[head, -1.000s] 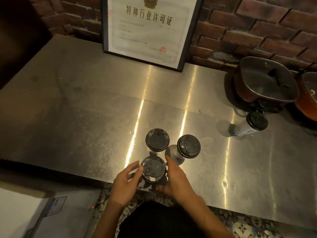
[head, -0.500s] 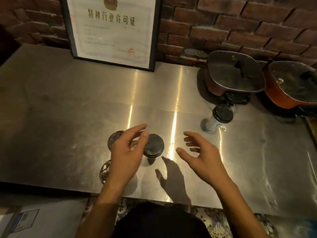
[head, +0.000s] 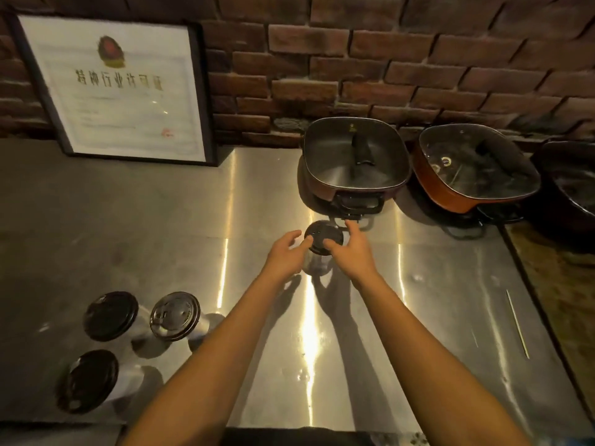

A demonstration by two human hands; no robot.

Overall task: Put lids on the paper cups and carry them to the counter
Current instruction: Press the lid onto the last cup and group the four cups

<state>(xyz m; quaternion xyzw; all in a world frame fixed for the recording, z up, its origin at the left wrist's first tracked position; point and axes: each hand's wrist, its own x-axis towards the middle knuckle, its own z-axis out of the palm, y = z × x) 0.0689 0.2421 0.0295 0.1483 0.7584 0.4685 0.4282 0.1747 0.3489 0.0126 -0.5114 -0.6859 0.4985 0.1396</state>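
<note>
Mid-frame, both hands reach to a lidded cup (head: 323, 244) standing on the steel bench (head: 128, 226), just below a square pot (head: 354, 162). The left hand (head: 286, 255) has its fingers part curled, tips at the black lid's left edge; the right hand (head: 354, 252) cups the right side, thumb on the lid. Three more lidded cups (head: 141, 320) stand grouped at lower left.

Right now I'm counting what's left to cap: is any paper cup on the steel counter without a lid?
No, all four cups wear black lids: three at left, and the far cup between both hands.
</note>
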